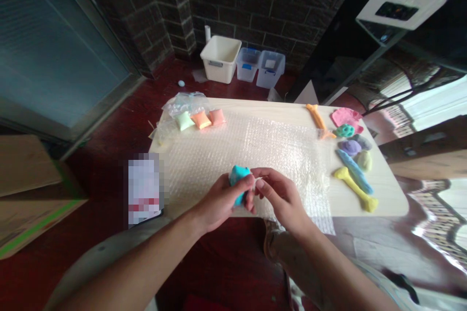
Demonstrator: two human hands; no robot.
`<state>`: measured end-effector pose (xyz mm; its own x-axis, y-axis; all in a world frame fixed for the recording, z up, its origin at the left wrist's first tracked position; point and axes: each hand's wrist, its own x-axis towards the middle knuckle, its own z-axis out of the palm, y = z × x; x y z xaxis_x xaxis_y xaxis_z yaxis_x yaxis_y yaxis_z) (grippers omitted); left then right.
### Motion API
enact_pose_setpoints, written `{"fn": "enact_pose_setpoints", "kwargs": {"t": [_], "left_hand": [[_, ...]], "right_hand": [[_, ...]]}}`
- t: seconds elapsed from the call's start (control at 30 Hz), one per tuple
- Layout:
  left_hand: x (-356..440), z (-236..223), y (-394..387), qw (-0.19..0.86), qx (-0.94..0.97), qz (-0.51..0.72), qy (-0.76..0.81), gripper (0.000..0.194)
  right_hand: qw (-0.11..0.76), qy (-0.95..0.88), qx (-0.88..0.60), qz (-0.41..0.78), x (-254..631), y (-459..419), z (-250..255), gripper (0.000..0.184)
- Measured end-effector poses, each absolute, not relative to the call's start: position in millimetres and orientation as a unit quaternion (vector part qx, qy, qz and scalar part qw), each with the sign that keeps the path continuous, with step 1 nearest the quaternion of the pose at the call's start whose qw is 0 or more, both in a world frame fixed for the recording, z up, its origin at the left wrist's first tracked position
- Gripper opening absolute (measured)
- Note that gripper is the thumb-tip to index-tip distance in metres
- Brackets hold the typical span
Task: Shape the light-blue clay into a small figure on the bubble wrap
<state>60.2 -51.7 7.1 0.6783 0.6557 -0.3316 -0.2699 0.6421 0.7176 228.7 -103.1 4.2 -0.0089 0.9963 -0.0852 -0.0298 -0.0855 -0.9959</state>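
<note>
My left hand is closed around a lump of turquoise clay, held just above the near edge of a small white table. My right hand meets it from the right, with thumb and fingers pinched at the clay's edge. A sheet of bubble wrap covers the middle of the table under both hands.
Three small clay packets, green, orange and pink, lie at the table's far left beside clear bags. Coloured clay shapes and tools line the right side. Plastic bins stand by the brick wall. A cardboard box sits left.
</note>
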Motion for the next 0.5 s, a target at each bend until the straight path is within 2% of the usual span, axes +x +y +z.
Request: {"fn": "enact_pose_setpoints", "kwargs": {"t": [0.07,0.17,0.37,0.5], "left_hand": [[57.3,7.7,-49.0,0.843,0.355,0.277,0.295,0.039],[54.1,7.4,-46.3,0.844,0.343,0.282,0.302,0.031],[49.3,14.5,-35.0,0.850,0.257,0.326,0.326,0.038],[40.0,21.5,-13.7,0.824,0.235,0.405,0.319,0.037]], "right_hand": [[0.496,-0.459,-0.496,0.545,227.2,-101.4,7.0,0.026],[0.499,-0.449,-0.521,0.528,225.5,-98.1,10.1,0.027],[0.496,-0.450,-0.518,0.532,209.3,-80.9,15.1,0.029],[0.521,-0.432,-0.517,0.524,187.6,-66.2,11.8,0.029]]}}
